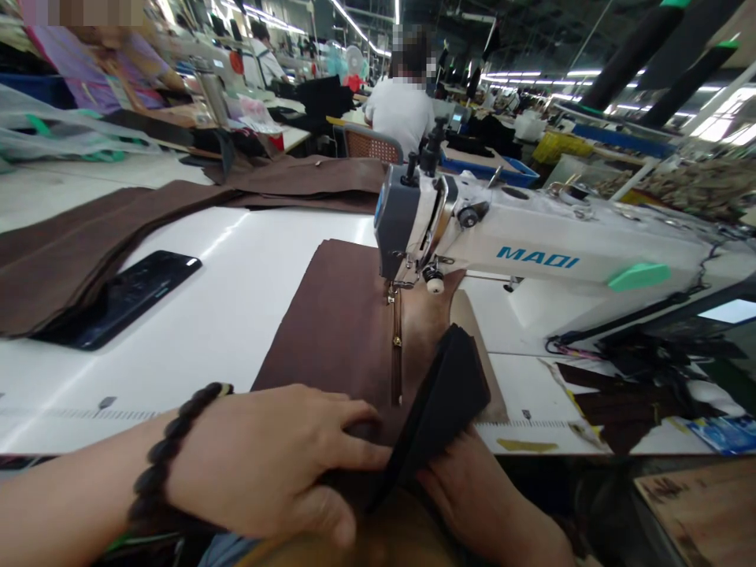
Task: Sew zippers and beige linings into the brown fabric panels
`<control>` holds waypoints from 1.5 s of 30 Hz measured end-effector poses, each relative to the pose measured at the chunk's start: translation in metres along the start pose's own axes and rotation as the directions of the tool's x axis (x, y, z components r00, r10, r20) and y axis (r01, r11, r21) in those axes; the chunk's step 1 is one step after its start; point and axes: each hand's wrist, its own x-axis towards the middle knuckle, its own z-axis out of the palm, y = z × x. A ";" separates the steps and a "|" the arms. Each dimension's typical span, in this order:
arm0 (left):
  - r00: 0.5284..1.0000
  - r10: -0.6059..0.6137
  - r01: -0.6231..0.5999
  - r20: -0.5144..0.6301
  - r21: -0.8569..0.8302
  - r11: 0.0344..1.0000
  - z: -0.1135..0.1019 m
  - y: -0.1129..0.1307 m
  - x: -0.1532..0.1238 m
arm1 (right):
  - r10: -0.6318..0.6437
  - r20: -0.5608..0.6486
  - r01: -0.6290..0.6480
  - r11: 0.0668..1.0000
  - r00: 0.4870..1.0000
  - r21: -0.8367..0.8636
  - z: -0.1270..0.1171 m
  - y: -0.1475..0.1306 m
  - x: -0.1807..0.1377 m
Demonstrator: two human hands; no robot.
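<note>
A brown fabric piece [331, 323] with a zipper [396, 354] lies under the needle of a white sewing machine [531, 244]. My left hand [265, 461], a dark bead bracelet on its wrist, presses on the near edge of the fabric with fingers bent and thumb below. My right hand [478, 504] is under a folded black flap of cloth [442, 409], holding it up beside the zipper; its fingers are mostly hidden.
A black phone [127, 295] lies on the white table [236, 276] at left, next to a stack of brown fabric [76, 244]. More brown pieces lie behind. Other workers sit at machines in the background. Scraps and cables lie at right.
</note>
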 end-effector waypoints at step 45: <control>0.991 0.021 -0.006 -0.132 0.115 0.993 0.068 -0.041 0.017 | -0.190 -0.335 0.151 0.979 0.923 -0.138 -0.073 -0.015 0.034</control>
